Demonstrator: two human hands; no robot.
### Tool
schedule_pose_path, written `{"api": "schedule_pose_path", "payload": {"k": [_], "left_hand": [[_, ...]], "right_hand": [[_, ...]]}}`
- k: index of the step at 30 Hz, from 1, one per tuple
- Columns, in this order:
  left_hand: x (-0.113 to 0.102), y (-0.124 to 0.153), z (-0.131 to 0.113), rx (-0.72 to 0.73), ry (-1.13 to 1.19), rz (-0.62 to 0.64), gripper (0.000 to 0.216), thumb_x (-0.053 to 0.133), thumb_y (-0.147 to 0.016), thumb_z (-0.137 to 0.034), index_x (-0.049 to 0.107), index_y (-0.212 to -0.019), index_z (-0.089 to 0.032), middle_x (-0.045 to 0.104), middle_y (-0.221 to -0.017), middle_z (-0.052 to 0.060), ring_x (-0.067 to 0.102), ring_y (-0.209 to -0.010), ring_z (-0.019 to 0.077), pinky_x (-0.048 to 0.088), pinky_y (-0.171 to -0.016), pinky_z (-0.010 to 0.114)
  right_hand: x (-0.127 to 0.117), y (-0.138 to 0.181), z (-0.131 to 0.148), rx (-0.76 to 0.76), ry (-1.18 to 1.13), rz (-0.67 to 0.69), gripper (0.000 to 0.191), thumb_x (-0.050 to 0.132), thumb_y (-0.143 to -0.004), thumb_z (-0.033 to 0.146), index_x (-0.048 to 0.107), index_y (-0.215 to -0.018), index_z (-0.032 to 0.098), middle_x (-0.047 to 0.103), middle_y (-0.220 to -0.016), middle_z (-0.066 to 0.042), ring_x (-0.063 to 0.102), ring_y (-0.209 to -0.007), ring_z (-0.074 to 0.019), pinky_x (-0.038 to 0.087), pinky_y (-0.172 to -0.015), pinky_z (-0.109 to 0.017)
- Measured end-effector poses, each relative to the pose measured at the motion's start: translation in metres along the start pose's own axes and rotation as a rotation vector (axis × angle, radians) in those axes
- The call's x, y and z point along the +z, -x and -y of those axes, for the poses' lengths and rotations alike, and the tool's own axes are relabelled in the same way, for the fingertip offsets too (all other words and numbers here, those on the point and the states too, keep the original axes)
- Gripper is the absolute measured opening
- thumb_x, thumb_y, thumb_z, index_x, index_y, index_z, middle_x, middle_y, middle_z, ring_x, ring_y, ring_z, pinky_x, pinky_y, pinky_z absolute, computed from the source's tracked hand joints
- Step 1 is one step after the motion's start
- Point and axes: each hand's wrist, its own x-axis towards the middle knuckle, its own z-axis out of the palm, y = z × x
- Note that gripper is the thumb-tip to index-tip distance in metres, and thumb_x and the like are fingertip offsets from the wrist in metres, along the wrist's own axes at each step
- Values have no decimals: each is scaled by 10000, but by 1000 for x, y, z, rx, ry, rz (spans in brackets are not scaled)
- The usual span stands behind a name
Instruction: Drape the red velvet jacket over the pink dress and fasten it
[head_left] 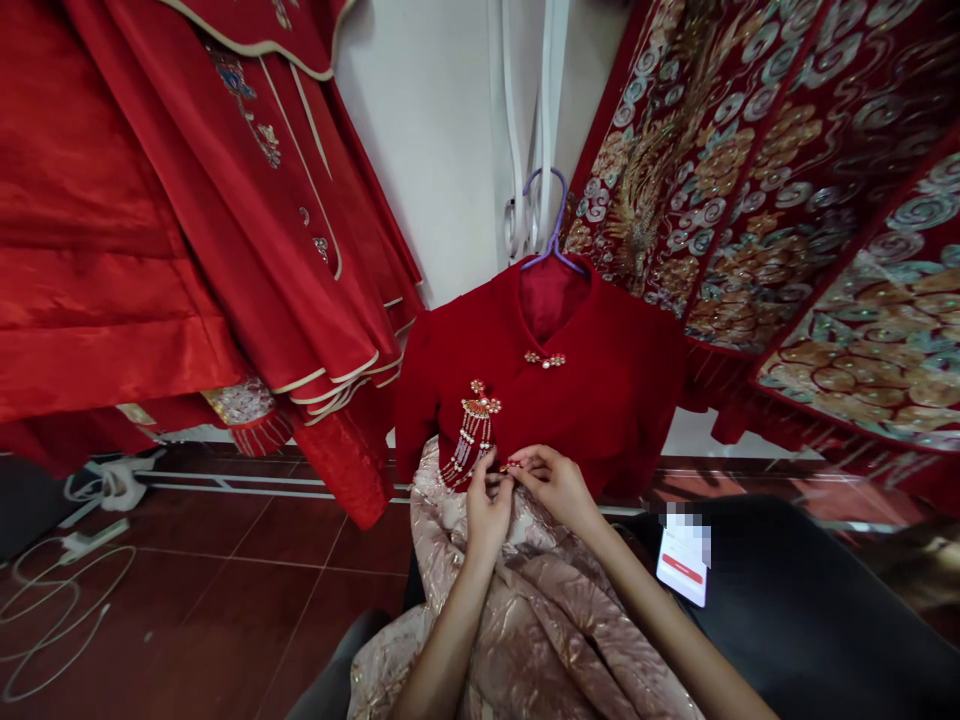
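Note:
A dark red jacket [607,375] hangs in front of me on a purple hanger [553,243]. Its collar closes with a gold-and-pearl frog button [545,360]. Lower on its front is a fan-shaped brooch [478,412] with beaded tassels. At the jacket's lower edge, my left hand [487,512] and my right hand [557,486] pinch a small red-and-gold ornament [511,466] between their fingertips; its exact kind is too small to make out. Shiny pink patterned fabric [529,610] lies under my forearms, across my lap.
Red garments with cream piping [277,240] hang at the left, and heavily embroidered ones [712,190] at the right. White straps [549,100] come down behind the hanger. A lit phone [683,575] rests on a black surface [802,610]. A white cable [75,615] coils on the tiled floor.

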Motion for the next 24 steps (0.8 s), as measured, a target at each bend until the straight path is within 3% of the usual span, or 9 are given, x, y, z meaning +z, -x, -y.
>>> {"api": "schedule_pose_path", "payload": {"k": [6, 13, 24], "left_hand": [[-2, 1, -5, 13, 49, -39, 346, 618, -783, -258, 637, -1110, -144, 691, -1092, 115, 657, -857, 158, 541, -766, 279], [-2, 2, -8, 30, -14, -123, 319, 672, -751, -286, 684, -1021, -118, 728, -950, 111, 656, -725, 146, 542, -671, 259], [-6, 0, -9, 59, -63, -99, 285, 673, -758, -279, 722, -986, -115, 752, -909, 104, 686, -734, 164, 562, -689, 274]], "right_hand": [[7, 0, -3, -59, 25, -93, 177, 649, -813, 319, 686, -902, 171, 684, -906, -68, 672, -789, -171, 568, -727, -295], [13, 4, -4, -92, 18, -149, 204, 646, -831, 358, 693, -908, 175, 676, -908, -67, 667, -796, -172, 571, -730, -297], [14, 6, -4, -100, 34, -163, 251, 635, -843, 410, 692, -914, 176, 674, -917, -80, 664, -791, -174, 581, -707, -288]]}}
